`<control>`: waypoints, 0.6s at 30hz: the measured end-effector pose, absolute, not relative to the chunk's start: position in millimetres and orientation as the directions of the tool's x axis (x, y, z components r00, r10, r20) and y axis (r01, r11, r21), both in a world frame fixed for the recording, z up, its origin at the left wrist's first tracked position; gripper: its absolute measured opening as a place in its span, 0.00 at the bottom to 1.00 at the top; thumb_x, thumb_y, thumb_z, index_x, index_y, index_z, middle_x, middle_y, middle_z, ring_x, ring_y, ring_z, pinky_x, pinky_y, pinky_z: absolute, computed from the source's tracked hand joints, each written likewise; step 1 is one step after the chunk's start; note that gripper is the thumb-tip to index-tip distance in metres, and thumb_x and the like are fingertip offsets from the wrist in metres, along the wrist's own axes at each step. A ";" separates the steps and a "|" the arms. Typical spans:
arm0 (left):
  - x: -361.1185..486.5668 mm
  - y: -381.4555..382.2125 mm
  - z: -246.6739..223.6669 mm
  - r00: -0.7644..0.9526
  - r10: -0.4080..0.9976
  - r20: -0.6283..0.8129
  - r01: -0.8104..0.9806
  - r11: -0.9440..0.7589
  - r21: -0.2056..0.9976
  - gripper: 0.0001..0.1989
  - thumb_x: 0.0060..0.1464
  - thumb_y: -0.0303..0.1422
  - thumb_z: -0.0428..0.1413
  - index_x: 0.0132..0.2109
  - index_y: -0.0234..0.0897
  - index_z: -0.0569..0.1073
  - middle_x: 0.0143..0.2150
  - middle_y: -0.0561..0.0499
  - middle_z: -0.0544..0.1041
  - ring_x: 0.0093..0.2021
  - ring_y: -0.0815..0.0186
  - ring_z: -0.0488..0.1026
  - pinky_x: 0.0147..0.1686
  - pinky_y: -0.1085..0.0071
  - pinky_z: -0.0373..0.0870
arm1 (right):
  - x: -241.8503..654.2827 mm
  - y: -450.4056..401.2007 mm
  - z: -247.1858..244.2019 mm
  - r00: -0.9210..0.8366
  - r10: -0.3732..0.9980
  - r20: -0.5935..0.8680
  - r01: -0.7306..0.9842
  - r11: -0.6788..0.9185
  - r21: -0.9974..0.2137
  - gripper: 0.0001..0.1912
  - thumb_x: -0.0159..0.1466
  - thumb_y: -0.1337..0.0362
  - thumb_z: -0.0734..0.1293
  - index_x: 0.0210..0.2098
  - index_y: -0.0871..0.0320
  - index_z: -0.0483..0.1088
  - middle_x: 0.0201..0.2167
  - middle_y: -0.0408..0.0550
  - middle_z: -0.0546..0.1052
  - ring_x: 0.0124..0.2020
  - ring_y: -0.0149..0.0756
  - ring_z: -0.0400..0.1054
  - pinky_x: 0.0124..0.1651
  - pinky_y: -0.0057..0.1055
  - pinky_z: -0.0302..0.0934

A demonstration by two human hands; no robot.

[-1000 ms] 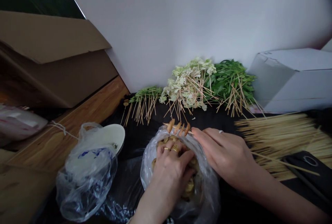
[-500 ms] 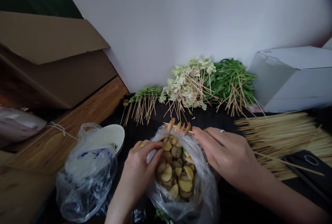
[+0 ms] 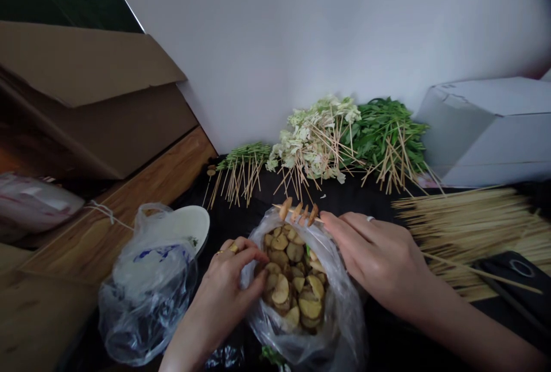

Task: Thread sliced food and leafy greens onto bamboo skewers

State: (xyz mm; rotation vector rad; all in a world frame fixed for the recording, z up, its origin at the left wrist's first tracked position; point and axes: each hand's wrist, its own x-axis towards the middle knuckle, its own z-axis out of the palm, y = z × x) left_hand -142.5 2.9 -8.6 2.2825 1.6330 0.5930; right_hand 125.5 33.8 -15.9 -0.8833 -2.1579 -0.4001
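Note:
My right hand (image 3: 374,245) is closed on a thin wooden skewer (image 3: 276,206), held almost level over the far rim of a clear plastic bag (image 3: 346,309). Several potato slices (image 3: 297,212) are threaded along it, spaced apart. Inside the bag lie many loose potato slices (image 3: 309,307) with browned-yellow faces. My left hand (image 3: 228,280) hovers at the bag's left rim, thumb and index finger apart, with nothing visible between them. Its lower fingers are partly hidden from view.
Behind the bag lie skewered green stems (image 3: 243,154), pale cabbage leaves (image 3: 303,131) and dark leafy greens (image 3: 383,131). Bare skewers (image 3: 473,217) and a phone (image 3: 512,274) are at right. Left are a crumpled plastic bag (image 3: 146,297), a white bowl (image 3: 200,225) and a cardboard box (image 3: 94,125).
My left hand has drawn back slightly left and down from the potato slices, its fingertips now nearer the bag's rim. The right hand keeps the skewer in the same place.

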 end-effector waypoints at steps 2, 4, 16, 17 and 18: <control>-139.6 3.8 -6.3 0.314 0.937 0.155 0.788 -0.348 0.508 0.07 0.56 0.28 0.57 0.38 0.45 0.79 0.42 0.50 0.78 0.44 0.59 0.75 0.46 0.62 0.73 | 125.2 33.5 -15.7 -0.481 0.467 0.742 0.705 0.709 0.010 0.12 0.71 0.76 0.60 0.50 0.70 0.72 0.29 0.47 0.73 0.28 0.34 0.67 0.30 0.34 0.59; -136.7 5.6 -5.1 0.352 0.926 0.136 0.733 -0.363 0.575 0.08 0.56 0.27 0.58 0.39 0.45 0.80 0.44 0.50 0.79 0.46 0.59 0.75 0.47 0.63 0.73 | 124.7 33.4 -15.8 -0.484 0.466 0.741 0.706 0.708 0.016 0.12 0.71 0.76 0.60 0.50 0.70 0.71 0.29 0.48 0.73 0.28 0.35 0.67 0.29 0.34 0.58; -141.3 11.8 -6.0 0.335 0.942 0.002 0.785 -0.281 0.552 0.17 0.53 0.30 0.63 0.50 0.52 0.81 0.51 0.51 0.80 0.50 0.56 0.76 0.52 0.60 0.72 | 124.8 34.5 -17.1 -0.484 0.468 0.740 0.713 0.700 0.024 0.12 0.71 0.75 0.59 0.51 0.69 0.71 0.29 0.47 0.73 0.28 0.35 0.66 0.29 0.34 0.57; -140.2 12.3 -6.2 0.325 0.946 -0.002 0.784 -0.268 0.560 0.17 0.53 0.30 0.63 0.49 0.51 0.81 0.49 0.51 0.80 0.50 0.56 0.76 0.52 0.60 0.72 | 124.6 34.7 -17.4 -0.484 0.469 0.739 0.713 0.701 0.022 0.12 0.71 0.75 0.59 0.51 0.69 0.71 0.29 0.47 0.73 0.27 0.35 0.66 0.29 0.34 0.56; -138.7 13.2 -6.8 0.316 0.949 -0.005 0.781 -0.257 0.570 0.17 0.53 0.29 0.63 0.49 0.50 0.81 0.47 0.51 0.80 0.48 0.56 0.76 0.51 0.60 0.71 | 124.5 34.9 -17.6 -0.483 0.469 0.740 0.713 0.701 0.022 0.12 0.71 0.75 0.59 0.51 0.68 0.71 0.29 0.47 0.73 0.27 0.35 0.66 0.29 0.34 0.56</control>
